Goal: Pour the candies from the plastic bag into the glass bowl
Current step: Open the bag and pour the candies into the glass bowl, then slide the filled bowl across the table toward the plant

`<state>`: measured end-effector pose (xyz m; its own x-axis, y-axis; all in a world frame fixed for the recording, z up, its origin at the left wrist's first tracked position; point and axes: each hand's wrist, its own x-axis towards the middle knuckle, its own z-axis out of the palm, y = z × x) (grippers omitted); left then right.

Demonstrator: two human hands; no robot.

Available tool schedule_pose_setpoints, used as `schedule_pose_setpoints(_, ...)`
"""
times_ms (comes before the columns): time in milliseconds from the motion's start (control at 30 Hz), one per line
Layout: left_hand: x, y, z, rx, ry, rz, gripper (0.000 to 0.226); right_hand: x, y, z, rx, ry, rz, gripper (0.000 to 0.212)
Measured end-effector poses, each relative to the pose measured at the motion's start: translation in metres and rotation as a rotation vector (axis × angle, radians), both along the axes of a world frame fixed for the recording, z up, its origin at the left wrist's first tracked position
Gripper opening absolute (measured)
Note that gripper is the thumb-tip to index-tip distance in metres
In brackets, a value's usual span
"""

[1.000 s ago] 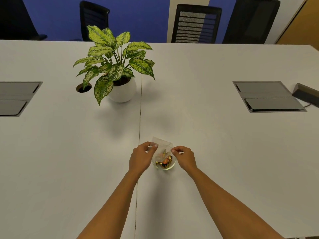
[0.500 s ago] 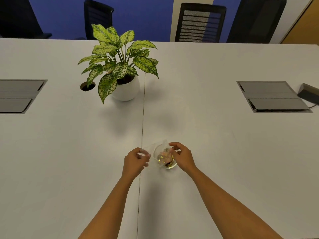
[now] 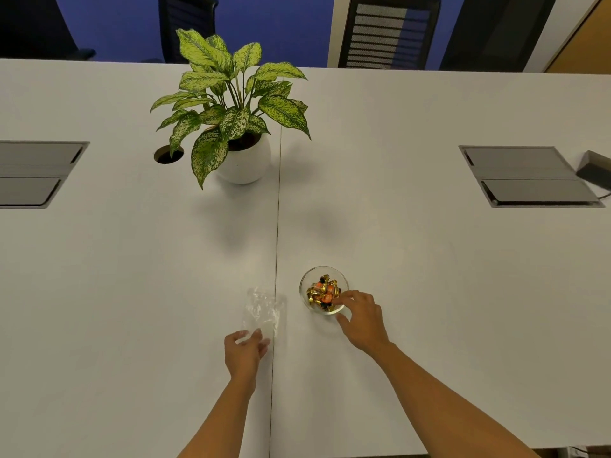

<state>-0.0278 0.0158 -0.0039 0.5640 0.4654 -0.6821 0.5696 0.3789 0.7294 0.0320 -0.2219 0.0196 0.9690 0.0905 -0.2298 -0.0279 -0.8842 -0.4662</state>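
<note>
the plastic bag [image 3: 264, 312] now lies empty on the bench [image 3: 132, 292], left hand [image 3: 244, 353] pinching its edge, candies [image 3: 323, 292] are all in the glass bowl [image 3: 305, 283], right hand [image 3: 362, 320] loosely open at its rim, so pouring looks finished.

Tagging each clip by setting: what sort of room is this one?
Most likely an office meeting room: a long white table with flip-lid cable boxes set into it, mesh-backed office chairs along the far side, and a potted plant as decoration.
</note>
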Motion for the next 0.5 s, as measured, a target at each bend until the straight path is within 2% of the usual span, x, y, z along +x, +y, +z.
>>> schedule_pose_setpoints(133,-0.005,-0.008,-0.007,0.129,0.145,-0.093,0.056,-0.004,-0.001,-0.005,-0.017,-0.001,0.029,0.031)
schedule_pose_setpoints(233,-0.003,-0.017,-0.004,0.367,0.305,-0.208,0.087,-0.005,-0.001,-0.007,-0.005,-0.018,0.028,0.031)
schedule_pose_setpoints(300,-0.003,-0.023,0.001,0.54,0.347,-0.31,0.097,-0.007,-0.001,-0.008,0.0,-0.022,0.028,0.032)
schedule_pose_setpoints(400,-0.004,-0.025,-0.001,0.811,0.17,-0.519,0.085,-0.008,0.0,-0.008,0.018,-0.023,0.017,0.04)
schedule_pose_setpoints(500,0.007,-0.03,0.001,0.843,-0.059,-0.74,0.072,-0.009,0.001,-0.007,0.091,-0.03,-0.032,0.053)
